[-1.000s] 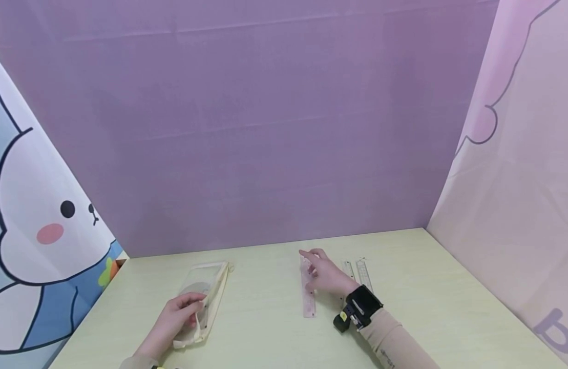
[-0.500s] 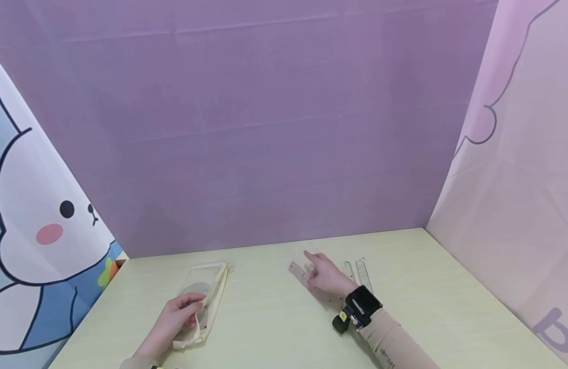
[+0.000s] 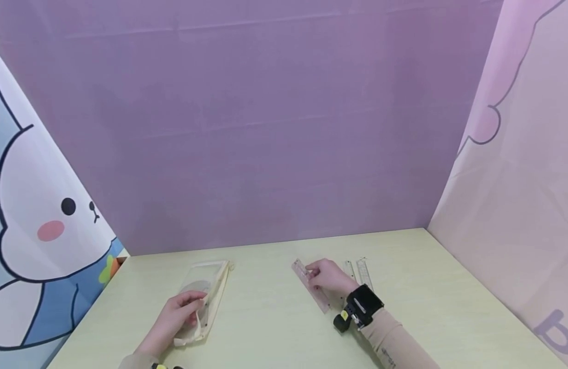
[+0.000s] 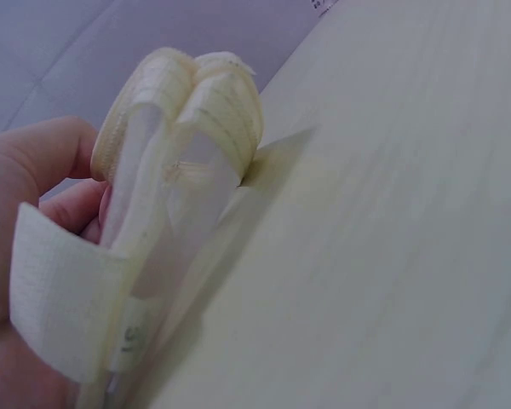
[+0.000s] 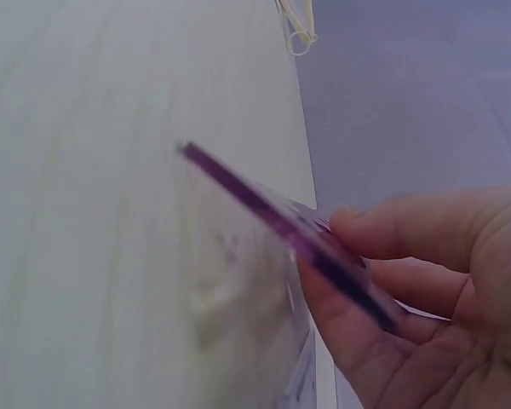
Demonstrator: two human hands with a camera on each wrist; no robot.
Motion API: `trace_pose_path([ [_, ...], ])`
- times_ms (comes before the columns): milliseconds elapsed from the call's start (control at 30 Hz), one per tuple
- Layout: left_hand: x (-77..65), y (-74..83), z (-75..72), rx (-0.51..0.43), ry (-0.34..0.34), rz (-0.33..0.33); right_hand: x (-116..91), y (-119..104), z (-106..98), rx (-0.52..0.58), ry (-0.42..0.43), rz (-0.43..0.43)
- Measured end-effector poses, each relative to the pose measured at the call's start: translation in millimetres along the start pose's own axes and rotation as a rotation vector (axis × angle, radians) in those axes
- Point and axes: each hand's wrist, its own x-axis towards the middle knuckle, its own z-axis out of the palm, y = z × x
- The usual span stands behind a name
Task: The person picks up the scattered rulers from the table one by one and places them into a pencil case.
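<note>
In the head view my right hand (image 3: 332,279) pinches a pinkish see-through ruler (image 3: 300,269) by its long edge. That ruler (image 5: 247,200) looks purple and edge-on in the right wrist view, tilted over the table between thumb and fingers. My left hand (image 3: 175,313) grips the near part of a mesh zip pouch (image 3: 213,302) with cream edging, which lies on the table at left. Up close in the left wrist view, the pouch (image 4: 226,119) has its zipped edge bent and bulging. Something rounded shows through its mesh, mostly covered by the left hand.
Just right of my right hand lie a clear ruler (image 3: 364,274) and a narrower clear strip (image 3: 349,268), partly hidden by the wrist. The pale wooden table (image 3: 265,318) ends at a purple backdrop (image 3: 274,128), with printed cloth (image 3: 519,205) at both sides.
The pinkish ruler has turned from pointing straight away to slanting, its far end to the left. My right fingers have closed from spread to a pinch on it. The left hand stays on the pouch.
</note>
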Motion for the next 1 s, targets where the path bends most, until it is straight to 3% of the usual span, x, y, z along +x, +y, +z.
trace_pose_path([
  [533, -2.0, 0.2, -1.5, -0.019, -0.017, 0.013, 2.4, 7.6, -11.0, 0.315, -0.04, 0.011],
  [1000, -2.1, 0.4, -0.4, -0.031, -0.006, -0.005, -0.7, 6.1, -12.8, 0.483, 0.031, 0.07],
])
